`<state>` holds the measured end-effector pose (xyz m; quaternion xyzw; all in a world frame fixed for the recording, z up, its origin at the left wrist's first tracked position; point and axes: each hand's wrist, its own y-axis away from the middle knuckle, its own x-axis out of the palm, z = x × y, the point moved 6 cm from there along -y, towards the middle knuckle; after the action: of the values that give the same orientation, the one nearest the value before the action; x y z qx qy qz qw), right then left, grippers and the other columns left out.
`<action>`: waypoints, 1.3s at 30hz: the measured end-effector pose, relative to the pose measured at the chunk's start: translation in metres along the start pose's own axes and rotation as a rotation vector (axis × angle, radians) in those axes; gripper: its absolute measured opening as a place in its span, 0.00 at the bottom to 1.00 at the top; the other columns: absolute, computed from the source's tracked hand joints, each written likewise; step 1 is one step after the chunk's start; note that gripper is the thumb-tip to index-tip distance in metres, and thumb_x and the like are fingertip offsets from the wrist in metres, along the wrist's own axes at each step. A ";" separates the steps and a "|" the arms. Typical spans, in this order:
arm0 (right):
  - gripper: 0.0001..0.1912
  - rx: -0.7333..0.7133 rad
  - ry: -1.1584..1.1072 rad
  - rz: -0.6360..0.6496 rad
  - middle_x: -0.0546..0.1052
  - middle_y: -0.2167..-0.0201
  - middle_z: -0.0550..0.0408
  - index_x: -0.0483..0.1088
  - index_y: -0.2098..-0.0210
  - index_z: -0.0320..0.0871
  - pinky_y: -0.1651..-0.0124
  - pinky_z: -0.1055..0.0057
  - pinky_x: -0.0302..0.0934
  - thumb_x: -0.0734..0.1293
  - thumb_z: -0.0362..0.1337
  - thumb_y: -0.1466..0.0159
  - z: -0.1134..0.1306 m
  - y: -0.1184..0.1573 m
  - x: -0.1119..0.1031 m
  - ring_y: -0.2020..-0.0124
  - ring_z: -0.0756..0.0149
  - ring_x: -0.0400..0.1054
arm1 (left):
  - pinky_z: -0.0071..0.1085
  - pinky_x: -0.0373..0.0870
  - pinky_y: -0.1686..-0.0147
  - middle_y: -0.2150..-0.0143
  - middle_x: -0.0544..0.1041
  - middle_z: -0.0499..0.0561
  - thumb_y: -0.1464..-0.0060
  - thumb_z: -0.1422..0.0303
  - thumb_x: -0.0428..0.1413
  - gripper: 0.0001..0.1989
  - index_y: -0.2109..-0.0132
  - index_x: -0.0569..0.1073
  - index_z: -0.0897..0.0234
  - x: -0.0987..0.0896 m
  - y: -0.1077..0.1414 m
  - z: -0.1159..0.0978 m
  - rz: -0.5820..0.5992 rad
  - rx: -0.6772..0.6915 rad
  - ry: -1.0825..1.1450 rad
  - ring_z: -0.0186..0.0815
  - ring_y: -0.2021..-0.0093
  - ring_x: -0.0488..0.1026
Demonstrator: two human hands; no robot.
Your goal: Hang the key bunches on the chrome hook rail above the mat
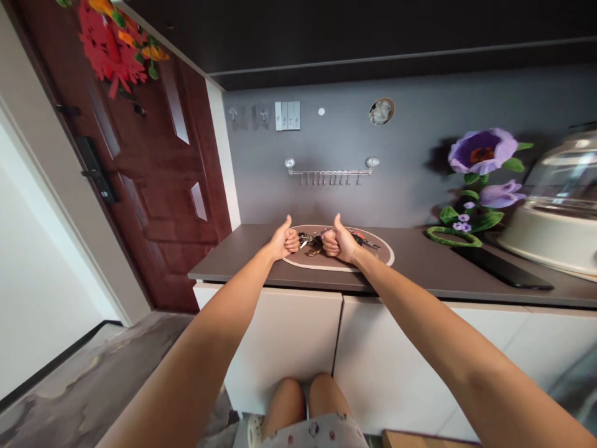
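Pointing thumbs up, left hand (285,241) and right hand (339,241) have fingers curled closed, the former over the left edge of the mat (385,247). Keys (305,241) lie between them.

Tabletop (415,258) runs along the wall (261,193), cabinet doors (289,330) below, overhead cabinet (364,37) above. Mat (383,253) on tabletop, left of centre. Left hand (283,241) at mat's left end, right hand (341,242) right of mat's middle. Keys (314,247) on mat between the hands; more items (366,239) on mat just right of right hand. Hook rail (331,173) on wall behind mat; switch panel (288,116) above it to the left, round opening (381,112) above to the right. Right of mat: flowers (482,152), phone (504,267) in front of them, container (555,236) furthest right. Door (153,162) left of tabletop.
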<state>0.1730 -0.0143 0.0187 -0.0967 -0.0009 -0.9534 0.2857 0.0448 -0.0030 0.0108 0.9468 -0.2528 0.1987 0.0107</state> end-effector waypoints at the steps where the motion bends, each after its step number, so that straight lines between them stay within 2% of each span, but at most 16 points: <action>1: 0.32 -0.014 0.009 0.002 0.48 0.94 0.63 0.47 0.88 0.43 0.88 0.78 0.33 0.44 0.66 0.48 0.003 -0.003 0.002 0.91 0.79 0.39 | 0.23 0.43 0.88 0.92 0.49 0.41 0.53 0.45 0.44 0.28 0.84 0.56 0.65 0.001 -0.002 -0.003 0.007 0.004 -0.037 0.23 0.90 0.47; 3: 0.31 -0.079 0.036 -0.033 0.50 0.93 0.64 0.52 0.86 0.42 0.88 0.79 0.33 0.47 0.64 0.46 0.013 -0.011 0.004 0.91 0.79 0.39 | 0.22 0.46 0.86 0.89 0.55 0.42 0.52 0.52 0.51 0.20 0.77 0.63 0.66 0.000 -0.008 -0.013 -0.006 0.067 -0.127 0.23 0.89 0.51; 5: 0.27 -0.158 0.097 -0.124 0.52 0.92 0.65 0.57 0.81 0.42 0.88 0.79 0.33 0.51 0.60 0.44 0.025 -0.020 0.004 0.91 0.79 0.39 | 0.22 0.50 0.84 0.85 0.62 0.43 0.54 0.59 0.55 0.13 0.71 0.66 0.66 -0.004 -0.016 -0.027 -0.081 0.171 -0.241 0.23 0.86 0.56; 8: 0.15 -0.243 0.252 -0.323 0.55 0.91 0.66 0.60 0.73 0.42 0.88 0.80 0.36 0.58 0.49 0.42 0.038 -0.034 -0.002 0.92 0.79 0.42 | 0.22 0.54 0.81 0.80 0.66 0.44 0.56 0.65 0.57 0.10 0.69 0.67 0.67 -0.014 -0.030 -0.044 -0.239 0.277 -0.488 0.24 0.82 0.60; 10: 0.09 -0.281 0.358 -0.465 0.58 0.89 0.66 0.60 0.71 0.43 0.88 0.80 0.41 0.59 0.42 0.41 0.043 -0.044 -0.009 0.91 0.79 0.47 | 0.23 0.56 0.78 0.80 0.66 0.44 0.56 0.67 0.56 0.08 0.69 0.67 0.67 -0.018 -0.038 -0.052 -0.296 0.337 -0.679 0.24 0.81 0.61; 12: 0.05 -0.325 0.468 -0.583 0.61 0.86 0.65 0.60 0.69 0.43 0.85 0.80 0.47 0.58 0.38 0.42 0.045 -0.052 -0.017 0.89 0.78 0.51 | 0.24 0.59 0.74 0.79 0.67 0.45 0.55 0.69 0.55 0.06 0.70 0.69 0.68 -0.020 -0.044 -0.057 -0.295 0.414 -0.862 0.26 0.78 0.62; 14: 0.05 -0.372 0.592 -0.642 0.64 0.84 0.64 0.61 0.67 0.43 0.81 0.79 0.52 0.58 0.36 0.42 0.044 -0.058 -0.024 0.87 0.78 0.55 | 0.25 0.60 0.70 0.76 0.70 0.46 0.55 0.70 0.54 0.05 0.70 0.70 0.68 -0.021 -0.047 -0.057 -0.254 0.481 -1.017 0.27 0.75 0.64; 18: 0.09 -0.438 0.833 -0.610 0.69 0.77 0.60 0.64 0.63 0.42 0.72 0.76 0.58 0.58 0.36 0.43 0.036 -0.064 -0.029 0.80 0.75 0.62 | 0.27 0.61 0.65 0.70 0.73 0.49 0.53 0.70 0.52 0.07 0.68 0.72 0.68 -0.027 -0.047 -0.047 -0.142 0.514 -1.205 0.30 0.69 0.67; 24: 0.09 -0.463 1.189 -0.492 0.73 0.70 0.54 0.68 0.66 0.41 0.61 0.72 0.57 0.59 0.34 0.43 0.026 -0.063 -0.023 0.68 0.70 0.66 | 0.27 0.61 0.63 0.68 0.74 0.49 0.52 0.70 0.52 0.07 0.67 0.74 0.67 -0.026 -0.041 -0.038 0.004 0.472 -1.329 0.32 0.66 0.68; 29: 0.09 -0.442 1.286 -0.485 0.74 0.68 0.53 0.69 0.66 0.41 0.60 0.73 0.57 0.59 0.32 0.43 0.024 -0.065 -0.023 0.66 0.69 0.67 | 0.27 0.61 0.63 0.67 0.73 0.49 0.54 0.71 0.54 0.07 0.66 0.74 0.66 -0.019 -0.040 -0.033 0.088 0.460 -1.378 0.31 0.65 0.68; 39: 0.10 -0.390 1.331 -0.474 0.75 0.65 0.51 0.70 0.64 0.40 0.58 0.74 0.57 0.59 0.32 0.42 0.023 -0.069 -0.018 0.63 0.68 0.67 | 0.26 0.60 0.63 0.69 0.70 0.49 0.52 0.70 0.53 0.06 0.67 0.74 0.65 -0.018 -0.043 -0.027 0.107 0.503 -1.508 0.31 0.66 0.66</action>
<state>0.1541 0.0546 0.0412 0.4568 0.3215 -0.8294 -0.0105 0.0411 0.0464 0.0324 0.7866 -0.1847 -0.4445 -0.3867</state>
